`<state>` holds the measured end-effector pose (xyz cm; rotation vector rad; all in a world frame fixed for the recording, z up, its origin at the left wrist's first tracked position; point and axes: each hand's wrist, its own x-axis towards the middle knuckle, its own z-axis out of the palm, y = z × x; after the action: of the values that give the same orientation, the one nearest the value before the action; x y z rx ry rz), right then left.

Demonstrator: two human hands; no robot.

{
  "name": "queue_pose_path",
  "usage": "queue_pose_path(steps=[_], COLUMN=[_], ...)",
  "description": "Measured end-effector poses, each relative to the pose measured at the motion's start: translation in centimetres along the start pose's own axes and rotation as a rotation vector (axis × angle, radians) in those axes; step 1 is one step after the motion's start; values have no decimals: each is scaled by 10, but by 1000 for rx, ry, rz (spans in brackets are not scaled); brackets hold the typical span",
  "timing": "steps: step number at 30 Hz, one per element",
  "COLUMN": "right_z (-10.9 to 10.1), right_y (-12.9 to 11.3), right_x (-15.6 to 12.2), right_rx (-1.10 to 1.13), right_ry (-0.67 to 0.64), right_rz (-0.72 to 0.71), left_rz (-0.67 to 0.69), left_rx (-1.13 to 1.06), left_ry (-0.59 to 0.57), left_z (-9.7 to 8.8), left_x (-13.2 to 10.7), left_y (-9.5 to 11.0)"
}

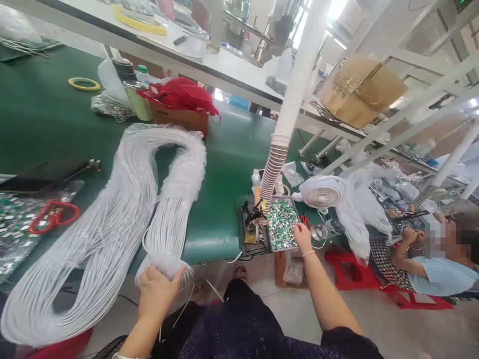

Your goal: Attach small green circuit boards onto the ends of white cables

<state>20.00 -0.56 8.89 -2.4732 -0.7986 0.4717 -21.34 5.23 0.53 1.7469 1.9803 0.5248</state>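
Observation:
My left hand [159, 294] grips the near end of a big looped bundle of thin white wires [112, 214], which lies across the green workbench [224, 229] and hangs over its front edge. My right hand [303, 237] reaches to the edge of a metal tray [281, 224] heaped with small green-and-silver pieces. Its fingers are close together among those pieces, and I cannot tell whether they hold one.
Red-handled scissors [54, 217] lie on a pile of similar pieces at the left. A small white fan [322, 192] and a ribbed white duct [273, 169] stand beyond the tray. At the right, a seated co-worker [422, 259] works near red stools [350, 271].

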Motion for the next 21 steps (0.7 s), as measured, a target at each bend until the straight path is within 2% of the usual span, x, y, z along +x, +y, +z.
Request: queue_pose_path(steps=[3, 5, 7, 10, 13, 16, 18, 21], right_z=[-7, -10, -10, -8, -5, -2, -1, -2], right_y=[24, 38, 51, 66, 74, 77, 77, 76], right_x=[42, 61, 75, 89, 101, 116, 125, 135], right_rx=[-97, -160, -220, -299, -359, -390, -392, -376], right_ry=[49, 45, 22, -37, -102, -158, -195, -226], right_rz=[112, 167, 206, 239, 250, 244, 230, 205], left_rz=[47, 105, 160, 309, 482, 613, 663, 682], left_rx=[8, -12, -46, -119, -164, -161, -146, -120], left_ry=[-72, -84, -64, -46, -31, -24, -28, -42], left_z=[-26, -43, -57, -69, -69, -62, -55, -47], left_x=[8, 11, 12, 11, 12, 21, 30, 42], left_y=[9, 26, 55, 115, 178, 227, 247, 262])
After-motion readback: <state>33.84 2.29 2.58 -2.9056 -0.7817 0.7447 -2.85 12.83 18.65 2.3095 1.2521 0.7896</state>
